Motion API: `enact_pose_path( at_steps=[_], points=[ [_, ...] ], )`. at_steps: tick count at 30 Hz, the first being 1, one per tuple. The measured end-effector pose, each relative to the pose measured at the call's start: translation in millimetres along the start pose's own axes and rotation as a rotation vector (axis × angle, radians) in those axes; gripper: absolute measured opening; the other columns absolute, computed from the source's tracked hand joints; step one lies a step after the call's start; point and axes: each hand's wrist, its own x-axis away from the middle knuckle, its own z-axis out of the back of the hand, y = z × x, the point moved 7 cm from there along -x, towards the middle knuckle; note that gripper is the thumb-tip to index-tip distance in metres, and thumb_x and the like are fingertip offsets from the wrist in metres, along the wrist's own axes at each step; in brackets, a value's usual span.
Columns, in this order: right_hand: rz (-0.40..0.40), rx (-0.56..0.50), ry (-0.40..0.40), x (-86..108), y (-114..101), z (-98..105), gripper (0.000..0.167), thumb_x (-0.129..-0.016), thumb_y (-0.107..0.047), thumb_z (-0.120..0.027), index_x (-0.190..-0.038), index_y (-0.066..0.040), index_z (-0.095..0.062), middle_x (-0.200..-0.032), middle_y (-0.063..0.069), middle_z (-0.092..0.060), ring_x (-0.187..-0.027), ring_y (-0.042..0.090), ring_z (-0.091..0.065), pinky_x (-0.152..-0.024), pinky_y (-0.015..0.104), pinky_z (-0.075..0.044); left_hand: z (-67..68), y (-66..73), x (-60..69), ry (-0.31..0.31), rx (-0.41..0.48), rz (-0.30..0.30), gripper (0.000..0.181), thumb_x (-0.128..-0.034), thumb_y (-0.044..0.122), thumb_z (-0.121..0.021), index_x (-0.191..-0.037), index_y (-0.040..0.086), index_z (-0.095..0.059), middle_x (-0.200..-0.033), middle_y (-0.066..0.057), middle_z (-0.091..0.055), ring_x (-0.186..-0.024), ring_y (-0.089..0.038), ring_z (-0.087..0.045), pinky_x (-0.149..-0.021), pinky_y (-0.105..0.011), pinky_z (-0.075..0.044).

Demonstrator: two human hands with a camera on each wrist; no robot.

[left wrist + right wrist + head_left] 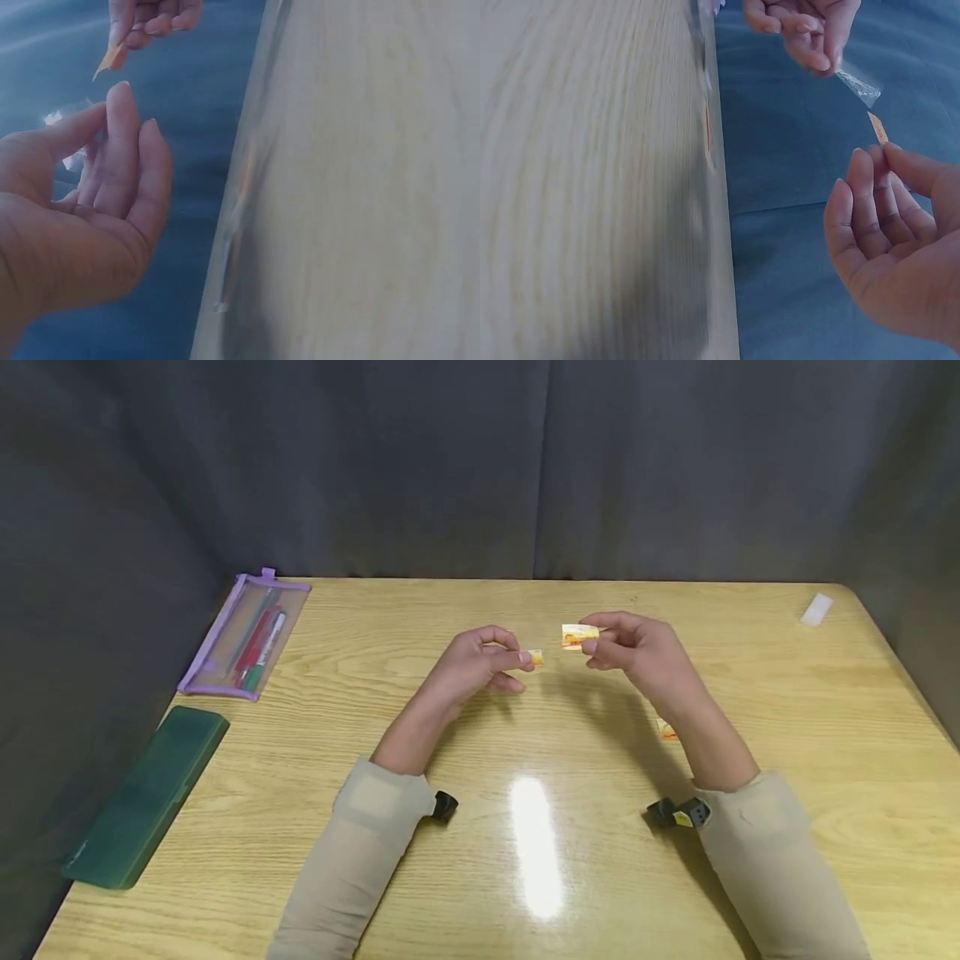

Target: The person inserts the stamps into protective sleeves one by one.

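Both hands are raised over the table, a short distance apart. Between thumb and fingers, my left hand (480, 664) pinches a small piece with yellow print (536, 657); in the right wrist view this piece (860, 88) looks shiny and crinkled, like clear film. My right hand (641, 652) pinches a larger yellow, white and orange printed piece (579, 636) by its edge. From the side, that printed piece (878, 128) appears thin and flat. The two held pieces do not touch. Beside my right forearm, a third printed piece (667, 730) lies on the table, partly hidden.
At the left of the wooden table (360, 860) lie a mesh pouch with purple edges (240, 639), with several pens inside, and a dark green case (150, 797). A small white block (816, 609) is at the far right corner. Dark curtains (420, 468) stand behind.
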Motion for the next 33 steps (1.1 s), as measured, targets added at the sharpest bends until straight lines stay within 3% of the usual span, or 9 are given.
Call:
enact_pose_path(
  at_steps=[5,9,13,19,25,28,33],
  points=[
    [0.027,-0.058,-0.005,3.8,-3,0,0.027,-0.098,-0.011,-0.067,-0.123,-0.005,-0.062,-0.089,-0.003,-0.069,-0.083,0.014,-0.073,-0.081,0.024,-0.061,2.3,8.3,4.7,0.020,0.003,-0.026,0.012,-0.0945,0.008,-0.071,-0.098,0.006,-0.060,-0.098,-0.014,-0.077,-0.060,-0.016,-0.072,-0.084,-0.041,-0.064],
    [0.051,-0.061,-0.017,5.7,-7,-2,0.023,-0.099,-0.014,-0.067,-0.119,-0.005,-0.063,-0.088,-0.005,-0.068,-0.081,0.009,-0.072,-0.081,0.022,-0.061,0.2,9.9,5.5,0.002,-0.019,-0.020,0.018,-0.0957,0.010,-0.070,-0.110,-0.001,-0.070,-0.102,-0.013,-0.076,-0.073,-0.018,-0.075,-0.086,-0.044,-0.063],
    [0.061,-0.071,-0.002,5.2,-9,0,0.025,-0.101,-0.019,-0.065,-0.121,-0.004,-0.064,-0.095,-0.009,-0.070,-0.082,0.007,-0.071,-0.080,0.021,-0.060,-0.3,10.9,5.5,0.013,-0.051,-0.015,0.024,-0.1001,0.015,-0.065,-0.118,0.000,-0.072,-0.110,-0.015,-0.075,-0.079,-0.017,-0.075,-0.088,-0.043,-0.062],
    [0.030,-0.062,0.004,4.3,-6,0,0.033,-0.102,-0.026,-0.063,-0.127,-0.004,-0.067,-0.107,-0.006,-0.071,-0.088,0.009,-0.071,-0.083,0.022,-0.060,2.0,13.5,6.2,0.046,-0.093,-0.050,0.025,-0.1033,0.017,-0.060,-0.122,0.005,-0.073,-0.113,-0.012,-0.076,-0.084,-0.019,-0.076,-0.087,-0.039,-0.063],
    [-0.012,-0.036,-0.001,3.7,-1,0,0.036,-0.103,-0.028,-0.062,-0.130,-0.004,-0.066,-0.107,-0.003,-0.069,-0.089,0.010,-0.069,-0.085,0.022,-0.060,3.4,12.5,6.7,0.053,-0.069,-0.064,0.027,-0.1021,0.012,-0.061,-0.127,0.010,-0.071,-0.104,-0.013,-0.077,-0.076,-0.021,-0.075,-0.087,-0.044,-0.063],
    [-0.017,-0.017,-0.015,3.9,-1,0,0.039,-0.103,-0.030,-0.061,-0.132,-0.003,-0.065,-0.107,-0.004,-0.068,-0.088,0.009,-0.068,-0.084,0.021,-0.059,2.3,11.6,6.5,0.045,-0.074,-0.050,0.025,-0.1026,0.015,-0.061,-0.124,0.008,-0.072,-0.108,-0.013,-0.076,-0.076,-0.019,-0.074,-0.088,-0.045,-0.062],
    [-0.024,-0.008,-0.034,3.9,1,1,0.041,-0.104,-0.030,-0.059,-0.134,-0.003,-0.064,-0.108,-0.007,-0.067,-0.087,0.007,-0.068,-0.084,0.020,-0.059,-1.2,9.4,5.1,0.026,-0.078,-0.024,0.026,-0.1024,0.020,-0.063,-0.121,0.004,-0.071,-0.118,-0.016,-0.073,-0.100,-0.036,-0.073,-0.091,-0.046,-0.061]
  ],
)
